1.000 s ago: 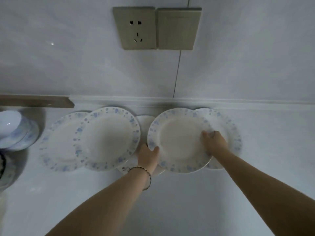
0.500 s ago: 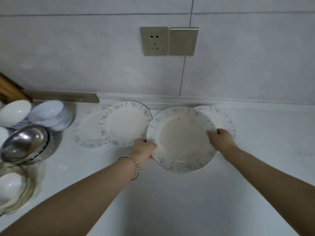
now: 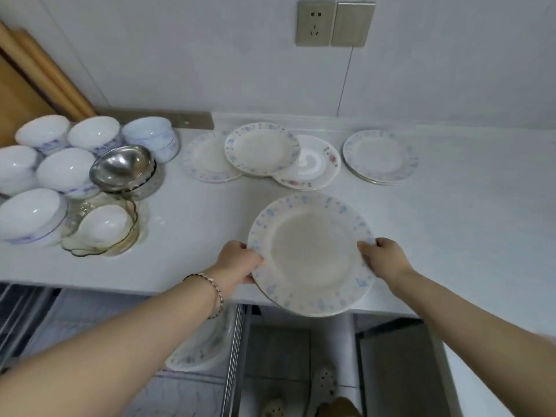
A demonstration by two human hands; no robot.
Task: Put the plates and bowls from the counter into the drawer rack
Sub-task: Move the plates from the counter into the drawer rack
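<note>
1. The white counter (image 3: pixel 451 224) ran across the whole view, with its front edge nearest me. Bare stretches of it lay on either side of the plate I held.
2. Below that edge the drawer rack (image 3: pixel 236 341) stood pulled out, its metal rails showing. One speckled plate (image 3: pixel 195 353) sat tilted in it, partly hidden by my left forearm.
3. By the wall lay flat round plates: two overlapping blue-rimmed plates (image 3: pixel 261 149), a floral plate (image 3: pixel 313 164) tucked under their right side, and a lone plate (image 3: pixel 380 156) well apart to the right.
4. On the left crowded glossy white bowls (image 3: pixel 66 170), a shiny steel bowl (image 3: pixel 123 168) and a scalloped clear glass bowl (image 3: pixel 102 233) with a white bowl inside.
5. The held plate (image 3: pixel 313 254) was round and shallow, with a dull cream centre and a rim of pale blue flowers. It jutted past the counter's front edge, above the open drawer.
6. My left hand (image 3: pixel 240 261) gripped its left rim with curled fingers. A beaded bracelet (image 3: pixel 210 284) circled that wrist.
7. My right hand (image 3: pixel 383 258) gripped the right rim, fingers curled round the edge.
</note>
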